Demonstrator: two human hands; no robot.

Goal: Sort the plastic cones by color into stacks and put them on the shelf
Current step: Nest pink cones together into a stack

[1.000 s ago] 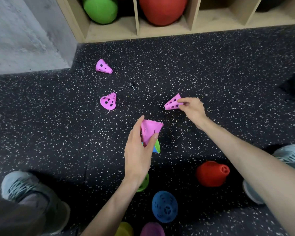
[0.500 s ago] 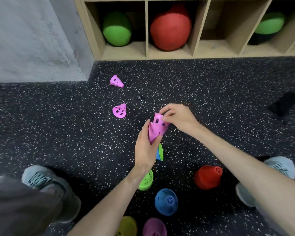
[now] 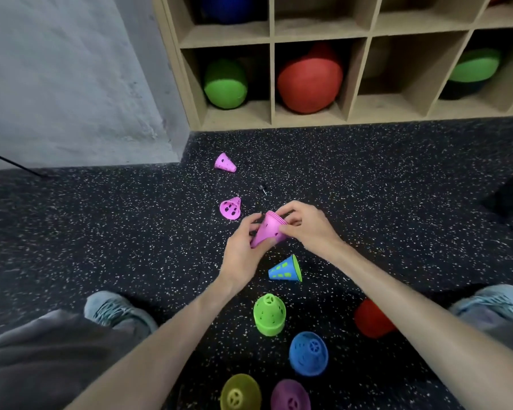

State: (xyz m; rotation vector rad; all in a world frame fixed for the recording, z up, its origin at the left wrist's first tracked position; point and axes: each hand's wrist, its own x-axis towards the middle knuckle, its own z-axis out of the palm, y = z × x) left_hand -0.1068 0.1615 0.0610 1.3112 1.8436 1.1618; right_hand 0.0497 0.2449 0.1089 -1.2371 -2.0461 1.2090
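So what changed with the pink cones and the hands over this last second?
The right hand carried its single pink cone over and slid it into the pink stack that the left hand holds; both hands now grip that stack. The two loose pink cones on the floor stayed put.

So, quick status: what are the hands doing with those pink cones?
Left hand and right hand both grip the pink stack. Two pink cones loose on floor beyond. Nothing in the way.
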